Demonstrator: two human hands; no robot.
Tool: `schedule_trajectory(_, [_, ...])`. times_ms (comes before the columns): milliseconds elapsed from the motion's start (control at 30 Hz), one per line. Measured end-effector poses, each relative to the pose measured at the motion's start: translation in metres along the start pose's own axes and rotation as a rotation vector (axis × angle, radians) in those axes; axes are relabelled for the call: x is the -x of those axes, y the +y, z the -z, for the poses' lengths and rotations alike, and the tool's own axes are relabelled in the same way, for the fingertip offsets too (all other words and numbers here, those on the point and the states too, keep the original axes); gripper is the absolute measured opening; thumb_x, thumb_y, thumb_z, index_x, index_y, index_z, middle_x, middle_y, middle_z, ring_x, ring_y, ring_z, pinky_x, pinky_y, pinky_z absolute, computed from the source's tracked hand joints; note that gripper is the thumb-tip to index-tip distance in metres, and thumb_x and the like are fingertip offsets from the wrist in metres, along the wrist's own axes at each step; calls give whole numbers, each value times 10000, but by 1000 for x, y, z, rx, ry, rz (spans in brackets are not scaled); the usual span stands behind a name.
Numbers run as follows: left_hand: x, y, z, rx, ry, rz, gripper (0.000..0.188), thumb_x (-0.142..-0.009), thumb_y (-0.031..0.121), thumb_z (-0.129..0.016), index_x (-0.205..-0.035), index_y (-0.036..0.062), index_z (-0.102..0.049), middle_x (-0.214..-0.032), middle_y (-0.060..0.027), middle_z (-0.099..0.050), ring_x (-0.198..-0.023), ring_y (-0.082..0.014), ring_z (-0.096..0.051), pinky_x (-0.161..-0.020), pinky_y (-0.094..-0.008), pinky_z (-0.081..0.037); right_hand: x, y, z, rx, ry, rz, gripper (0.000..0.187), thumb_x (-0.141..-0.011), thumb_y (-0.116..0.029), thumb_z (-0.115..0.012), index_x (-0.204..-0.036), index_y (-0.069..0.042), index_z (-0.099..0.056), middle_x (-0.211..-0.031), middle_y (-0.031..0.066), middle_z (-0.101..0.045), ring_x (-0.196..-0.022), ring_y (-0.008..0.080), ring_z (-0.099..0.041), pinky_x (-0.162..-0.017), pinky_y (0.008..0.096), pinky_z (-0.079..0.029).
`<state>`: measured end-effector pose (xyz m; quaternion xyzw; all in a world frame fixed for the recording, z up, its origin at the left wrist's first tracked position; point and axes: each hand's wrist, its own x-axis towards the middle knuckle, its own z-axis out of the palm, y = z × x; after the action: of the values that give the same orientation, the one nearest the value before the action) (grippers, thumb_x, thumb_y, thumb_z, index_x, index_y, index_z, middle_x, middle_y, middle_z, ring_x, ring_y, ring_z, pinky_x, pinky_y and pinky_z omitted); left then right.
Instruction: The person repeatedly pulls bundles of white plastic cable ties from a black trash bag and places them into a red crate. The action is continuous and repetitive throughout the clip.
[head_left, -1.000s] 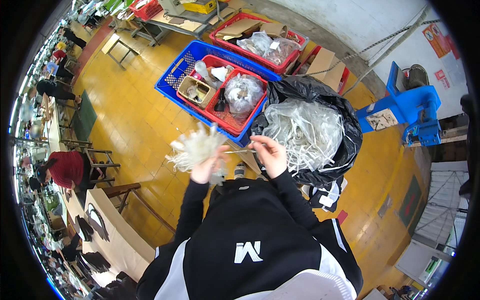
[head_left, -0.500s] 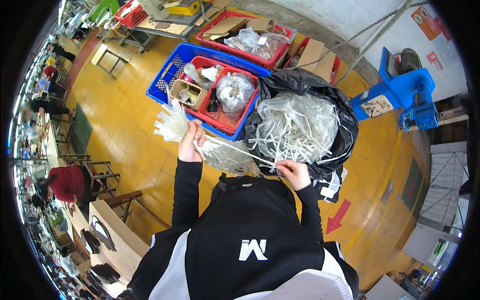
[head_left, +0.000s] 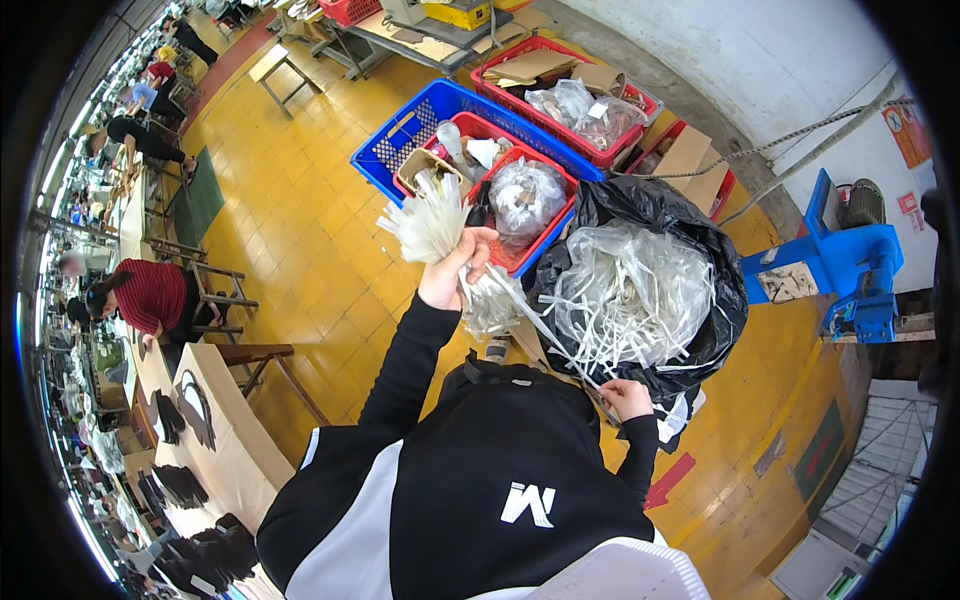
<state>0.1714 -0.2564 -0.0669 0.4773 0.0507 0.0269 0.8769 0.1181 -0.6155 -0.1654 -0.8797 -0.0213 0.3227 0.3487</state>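
Note:
My left hand [head_left: 458, 268] is closed around a bundle of whitish translucent plastic strips [head_left: 425, 218]. The tuft fans out above the fist and the rest hangs below it. One long strip [head_left: 548, 330] stretches from the bundle down to my right hand [head_left: 628, 399], whose fingers are pinched on its end close to my body. Just beyond that hand stands a black garbage bag [head_left: 728, 250]. Its opening shows clear plastic [head_left: 610, 262] with many loose white strips on it.
Ahead, a blue crate [head_left: 392, 160] holds red bins and bagged items. Behind it is a red crate [head_left: 490, 88] with cardboard. A blue machine [head_left: 800, 262] stands at the right by the wall. Tables [head_left: 235, 425] and several people are on the left.
My right hand has drawn down towards my body with the strip, widening the distance between the hands. The left hand still grips the bundle. The whole view has shifted, so the crates appear farther right.

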Motion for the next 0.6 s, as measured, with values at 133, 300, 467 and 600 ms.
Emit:
schedule_trajectory(133, [13,-12,2,77,-208,-34,409,-911,350,-448,-1015,-35,-535,-553,35,-335,-478,-64,-304,-533,-206,-316,-7,13,-6,59,-18,-38,124,-734,-115,-607,-787,-19,-664,-565,69,-607,-512,131,-601,-531,261,-457])
schedule_trajectory(300, [20,-9,18,333,-546,-130,355,-889,391,-464,-985,85,-618,-452,53,-268,-426,-81,-257,-614,-276,-327,-3,18,3,72,86,171,184,-759,-200,-626,-851,-43,-659,-665,132,-620,-591,221,-618,-564,312,-463])
schedule_trajectory(467, [29,8,37,398,-504,-70,343,-891,422,-445,-927,158,-662,-423,52,-296,-417,-78,-259,-622,-283,-319,5,14,32,-84,235,186,141,-775,-106,-628,-861,5,-639,-664,121,-615,-599,159,-602,-573,265,-449])
schedule_trajectory(600, [26,3,30,380,-744,-47,432,-903,439,-399,-906,92,-656,-368,49,-273,-366,-85,-234,-565,-266,-318,8,-29,57,-130,124,187,131,-799,-76,-588,-889,3,-642,-789,109,-627,-708,180,-611,-655,264,-461])
